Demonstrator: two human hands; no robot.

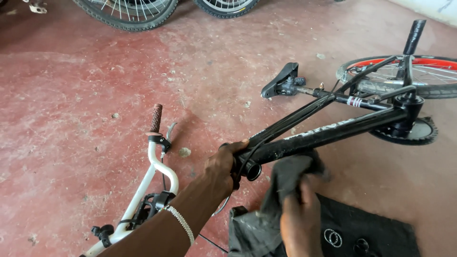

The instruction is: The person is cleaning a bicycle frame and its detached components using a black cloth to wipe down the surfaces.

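Black and thick, the bicycle frame (pixel 333 133) lies on its side on the red concrete floor (pixel 85 85), towards the right edge of it. The left hand (pixel 223 164) is closed around the open head tube end of the frame. The right hand (pixel 300 219) grips a dark grey rag (pixel 290 178) and presses it against the down tube just beside the left hand. A black cloth (pixel 376 228) lies under the right hand, with small rings (pixel 332 237) on it. White handlebars (pixel 152 178) with a brown grip lie near the left arm. A black saddle (pixel 281 80) rests farther back.
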